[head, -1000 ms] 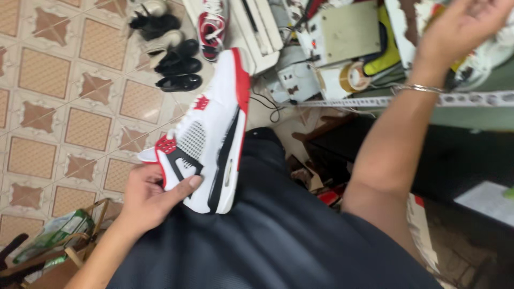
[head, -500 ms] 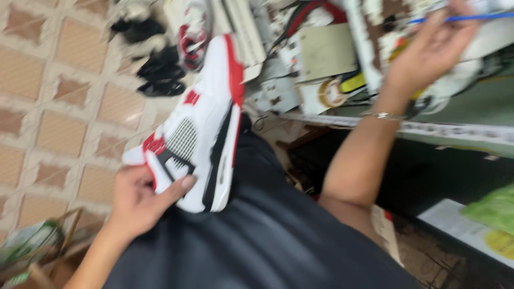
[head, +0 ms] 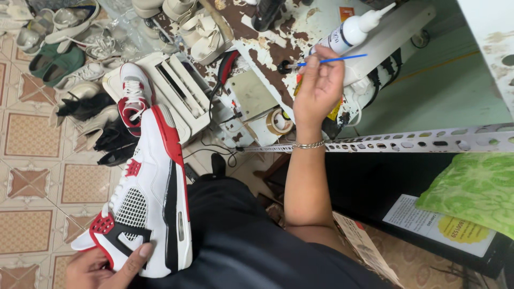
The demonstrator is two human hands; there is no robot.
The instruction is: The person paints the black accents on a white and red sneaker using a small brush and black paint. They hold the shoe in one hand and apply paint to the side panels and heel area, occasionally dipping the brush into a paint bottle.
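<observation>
My left hand grips the heel of a white, red and black high-top sneaker that rests on my lap, toe pointing away. My right hand is stretched out over a stained workbench and pinches a thin blue stick. Its fingers sit against a white squeeze bottle with a pointed nozzle. A silver bracelet circles that wrist.
A matching red and white sneaker lies on a white slatted panel. Several other shoes are piled on the tiled floor at upper left. A tape roll, a perforated metal rail and a green bag are at right.
The view has tilted up toward the workbench. My right hand now holds the blue stick beside the white bottle. The sneaker stays in my left hand on my lap.
</observation>
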